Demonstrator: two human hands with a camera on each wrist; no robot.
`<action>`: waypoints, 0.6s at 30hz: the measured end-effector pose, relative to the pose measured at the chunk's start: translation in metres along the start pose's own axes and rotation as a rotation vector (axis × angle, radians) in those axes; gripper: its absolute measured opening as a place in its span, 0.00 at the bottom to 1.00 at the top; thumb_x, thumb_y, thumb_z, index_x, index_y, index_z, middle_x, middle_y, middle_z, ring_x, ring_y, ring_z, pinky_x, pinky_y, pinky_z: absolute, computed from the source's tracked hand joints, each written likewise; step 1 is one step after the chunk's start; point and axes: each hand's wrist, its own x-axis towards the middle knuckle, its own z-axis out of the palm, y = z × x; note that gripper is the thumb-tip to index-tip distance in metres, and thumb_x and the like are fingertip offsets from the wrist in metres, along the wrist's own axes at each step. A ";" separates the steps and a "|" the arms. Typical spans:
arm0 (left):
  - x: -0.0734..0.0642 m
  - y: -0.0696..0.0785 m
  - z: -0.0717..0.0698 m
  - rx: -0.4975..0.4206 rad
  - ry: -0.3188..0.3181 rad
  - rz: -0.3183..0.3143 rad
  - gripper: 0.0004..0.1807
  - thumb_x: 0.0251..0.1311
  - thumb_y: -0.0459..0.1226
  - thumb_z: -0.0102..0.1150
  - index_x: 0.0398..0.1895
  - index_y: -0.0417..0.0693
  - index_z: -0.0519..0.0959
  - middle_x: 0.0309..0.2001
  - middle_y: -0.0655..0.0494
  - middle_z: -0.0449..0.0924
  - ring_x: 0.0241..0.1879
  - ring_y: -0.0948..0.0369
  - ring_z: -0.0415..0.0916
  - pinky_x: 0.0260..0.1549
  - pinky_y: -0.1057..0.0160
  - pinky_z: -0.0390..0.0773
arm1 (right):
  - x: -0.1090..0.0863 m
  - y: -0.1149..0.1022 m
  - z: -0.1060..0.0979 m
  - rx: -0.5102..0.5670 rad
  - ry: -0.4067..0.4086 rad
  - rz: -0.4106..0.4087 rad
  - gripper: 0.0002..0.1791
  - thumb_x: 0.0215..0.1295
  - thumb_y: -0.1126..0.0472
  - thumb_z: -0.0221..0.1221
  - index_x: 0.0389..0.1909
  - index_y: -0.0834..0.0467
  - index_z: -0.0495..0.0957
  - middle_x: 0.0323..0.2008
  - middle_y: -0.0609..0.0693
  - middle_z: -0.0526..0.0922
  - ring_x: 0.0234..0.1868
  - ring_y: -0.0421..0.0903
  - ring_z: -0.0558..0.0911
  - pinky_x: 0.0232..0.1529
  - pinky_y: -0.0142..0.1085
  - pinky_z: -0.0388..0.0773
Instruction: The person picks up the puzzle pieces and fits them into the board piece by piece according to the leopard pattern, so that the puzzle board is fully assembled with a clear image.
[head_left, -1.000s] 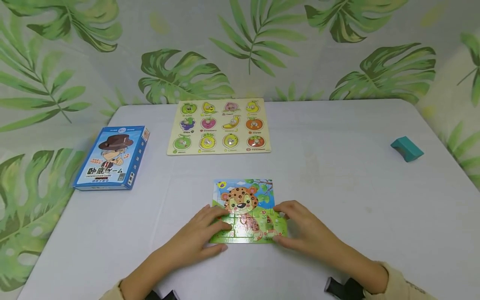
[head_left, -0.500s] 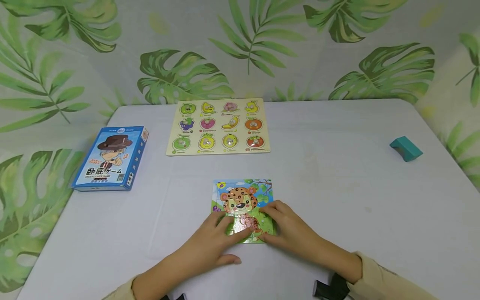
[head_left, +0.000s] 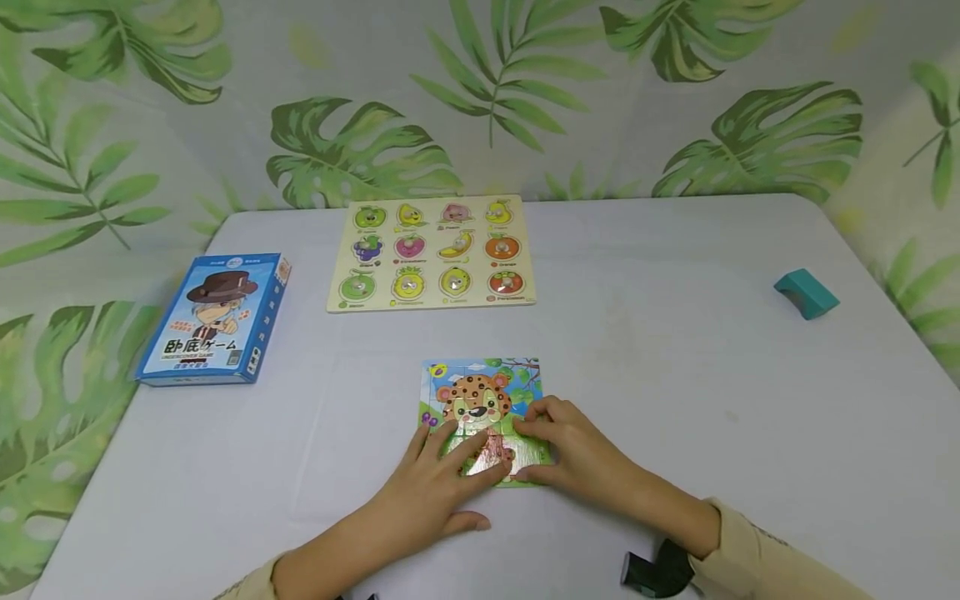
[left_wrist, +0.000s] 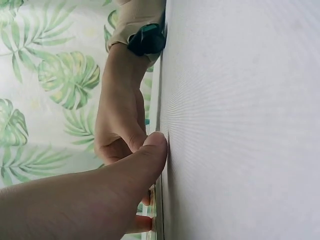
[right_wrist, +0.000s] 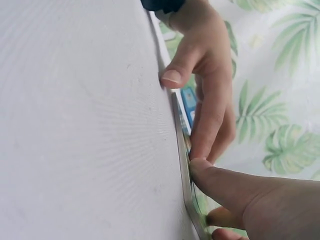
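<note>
A jigsaw puzzle (head_left: 476, 396) of a cartoon leopard lies flat on the white table, its lower part partly covered by my hands. My left hand (head_left: 431, 492) spreads over the lower left of the picture, fingertips on its surface, thumb out below the near edge. Thumb and bent fingers of my right hand (head_left: 592, 458) touch the puzzle's lower right side, set apart from each other on its top. Seen from the right wrist, the right thumb meets the puzzle board (right_wrist: 184, 172) near its edge, close to the left fingertips.
Behind the puzzle lies a wooden fruit peg board (head_left: 431, 254). A blue card game box (head_left: 213, 321) sits at the table's left edge. Far right is a teal arched block (head_left: 806, 293). The white tabletop (head_left: 675, 333) ends at a leaf-patterned cloth (head_left: 510, 100).
The right hand moved left, and the puzzle part that stuck out at lower right slid in with it. The left hand shifted right and spread farther across the picture.
</note>
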 end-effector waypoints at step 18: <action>-0.002 -0.020 0.002 -0.187 -0.031 0.001 0.31 0.57 0.63 0.41 0.63 0.69 0.62 0.62 0.56 0.59 0.61 0.49 0.54 0.57 0.45 0.52 | -0.013 0.009 -0.026 0.018 -0.158 0.059 0.38 0.56 0.44 0.58 0.66 0.52 0.59 0.62 0.50 0.59 0.61 0.52 0.59 0.56 0.53 0.59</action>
